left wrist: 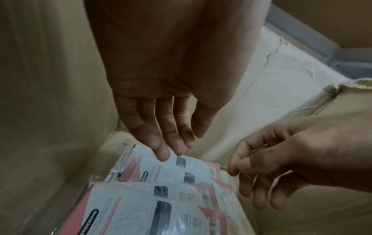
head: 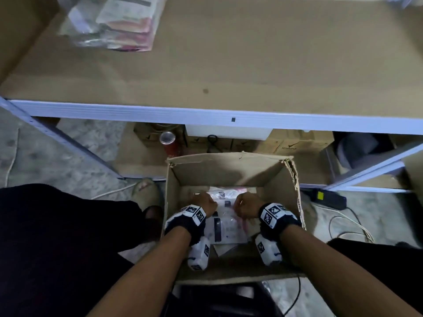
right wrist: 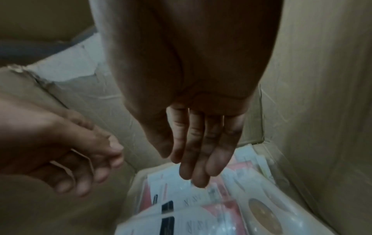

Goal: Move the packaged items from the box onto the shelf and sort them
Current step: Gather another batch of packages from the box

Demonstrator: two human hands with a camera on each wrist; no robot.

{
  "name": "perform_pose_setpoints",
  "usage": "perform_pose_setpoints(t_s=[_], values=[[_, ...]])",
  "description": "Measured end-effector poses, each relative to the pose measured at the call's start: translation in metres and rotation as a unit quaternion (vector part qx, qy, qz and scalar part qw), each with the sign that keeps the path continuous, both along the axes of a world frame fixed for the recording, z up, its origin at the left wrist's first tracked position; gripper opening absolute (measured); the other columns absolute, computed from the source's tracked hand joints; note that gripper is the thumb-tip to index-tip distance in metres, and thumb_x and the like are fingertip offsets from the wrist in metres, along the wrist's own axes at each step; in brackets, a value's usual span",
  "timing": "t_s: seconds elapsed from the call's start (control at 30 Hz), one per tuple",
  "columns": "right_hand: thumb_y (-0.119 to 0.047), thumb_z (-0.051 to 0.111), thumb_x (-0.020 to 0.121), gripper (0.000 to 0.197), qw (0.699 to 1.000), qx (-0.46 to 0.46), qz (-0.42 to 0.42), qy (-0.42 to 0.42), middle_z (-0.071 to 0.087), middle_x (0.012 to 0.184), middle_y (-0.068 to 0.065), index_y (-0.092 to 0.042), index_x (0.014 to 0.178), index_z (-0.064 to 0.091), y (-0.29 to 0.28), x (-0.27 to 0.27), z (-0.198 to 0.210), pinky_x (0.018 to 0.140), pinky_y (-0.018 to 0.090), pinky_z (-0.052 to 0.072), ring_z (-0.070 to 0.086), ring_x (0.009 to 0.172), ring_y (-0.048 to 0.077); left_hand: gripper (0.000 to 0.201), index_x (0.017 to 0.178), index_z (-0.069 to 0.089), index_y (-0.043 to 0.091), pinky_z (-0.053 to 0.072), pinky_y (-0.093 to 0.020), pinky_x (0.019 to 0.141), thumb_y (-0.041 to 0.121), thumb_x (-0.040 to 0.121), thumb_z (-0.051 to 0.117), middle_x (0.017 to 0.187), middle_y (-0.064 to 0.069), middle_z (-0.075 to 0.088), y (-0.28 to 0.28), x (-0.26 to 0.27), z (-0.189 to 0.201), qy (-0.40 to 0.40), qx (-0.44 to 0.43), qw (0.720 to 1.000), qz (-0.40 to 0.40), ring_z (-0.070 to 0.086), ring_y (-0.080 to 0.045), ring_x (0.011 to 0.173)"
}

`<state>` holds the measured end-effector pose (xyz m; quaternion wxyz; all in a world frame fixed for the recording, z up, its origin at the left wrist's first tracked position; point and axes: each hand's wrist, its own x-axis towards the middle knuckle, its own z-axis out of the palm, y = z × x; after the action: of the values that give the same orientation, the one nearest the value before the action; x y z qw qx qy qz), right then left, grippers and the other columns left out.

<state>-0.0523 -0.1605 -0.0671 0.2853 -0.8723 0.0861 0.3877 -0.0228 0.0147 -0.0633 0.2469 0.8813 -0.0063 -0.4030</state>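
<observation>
Fingers (left wrist: 161, 143) of the left hand (head: 201, 201) hang straight and close together, tips just touching the top edge of a packet in the stack; no curl, no pinch yet. Right hand (head: 248, 205) sits opposite, its fingers (right wrist: 198, 160) also straight and side by side, pointing down at the packets w/ nothing held. From the left wrist view the right hand's fingers look a bit more bent, loosely, but still holding nothing.

Both hands are deep inside the cardboard box (head: 174, 179), one each side of the packaged items (head: 225, 223): flat clear-bagged cards, white w/ pink/red edges and dark printed blocks, overlapped like shingles on the box bottom. Hands prob. flank the stack so several can be scooped at once, since slippery thin bags slide apart if lifted by one edge.

Box sits on the floor just in front of the shelf (head: 229, 115), close enough for a short lift up & over the white rail. A pile of bagged items (head: 114, 21) already lies at the shelf's far left, likely the start of one sort group; most of the board is bare.

Judging by the stack left in the box, task is partway. Step in hand: getting a grip on the next bunch.
</observation>
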Motion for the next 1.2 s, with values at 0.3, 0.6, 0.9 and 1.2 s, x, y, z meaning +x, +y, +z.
perform_pose_setpoints(t_s=[0.3,0.6,0.9,1.2], values=[[-0.003,0.058,0.085,0.034,0.992,-0.049,0.101,-0.06,0.068,0.122,0.008,-0.014,0.114,0.07,0.014,0.0,-0.06,0.093,0.031,0.053,0.063,0.113,0.024,0.038,0.104,0.068,0.0,0.052,-0.032,0.085,0.03,0.099,0.046,0.118,-0.018,0.067,0.009,0.001,-0.026,0.022,0.078,0.996,-0.031,0.063,-0.033,0.108],[-0.009,0.068,0.084,0.055,0.958,-0.129,0.236,-0.099,0.04,0.144,0.012,-0.015,0.134,0.047,0.034,-0.014,-0.103,0.099,0.042,0.046,0.045,0.129,0.03,0.031,0.096,0.069,-0.003,0.046,-0.032,0.094,0.018,0.1,0.046,0.118,-0.019,0.068,0.009,-0.001,-0.026,0.012,0.07,0.997,0.005,0.062,-0.03,0.113],[-0.007,0.06,0.088,0.037,0.948,-0.16,0.25,-0.119,0.047,0.137,0.014,-0.008,0.125,0.055,0.036,-0.005,-0.109,0.102,0.043,0.04,0.043,0.128,0.032,0.031,0.077,0.066,-0.007,0.053,-0.038,0.092,0.01,0.097,0.048,0.108,-0.024,0.07,0.009,0.003,-0.026,0.011,0.058,0.998,0.008,0.067,-0.033,0.104],[-0.005,0.054,0.09,0.035,0.948,-0.168,0.248,-0.11,0.051,0.135,0.013,-0.01,0.124,0.052,0.035,0.007,-0.102,0.105,0.047,0.035,0.045,0.129,0.032,0.03,0.09,0.069,0.003,0.05,-0.032,0.095,0.016,0.1,0.044,0.118,-0.016,0.068,0.012,0.002,-0.028,0.021,0.067,0.998,-0.003,0.064,-0.026,0.11]])
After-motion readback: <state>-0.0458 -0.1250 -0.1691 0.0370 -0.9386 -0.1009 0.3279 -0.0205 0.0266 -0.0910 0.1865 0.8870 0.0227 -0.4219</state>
